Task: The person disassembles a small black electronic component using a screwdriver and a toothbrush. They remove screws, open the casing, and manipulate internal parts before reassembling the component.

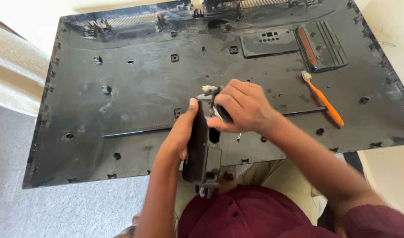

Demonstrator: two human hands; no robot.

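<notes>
While a pale patterned cloth (pixel 12 70) lies at the far left, a large black plastic back panel (pixel 136 88), dusty and dotted with screw holes, spans nearly the whole view; the left hand (pixel 181 132) is curled around a dark bracket-like part (pixel 203 152) standing on edge at the panel's near rim, thumb pointing up along its side; just beside it, the right hand (pixel 244 105) is closed in a fist around a dark tool handle (pixel 223 113), whose pale bristled tip (pixel 208 88) shows above the part's top end; further right, an orange toothbrush (pixel 324 99) lies on the panel, well apart from both hands.
</notes>
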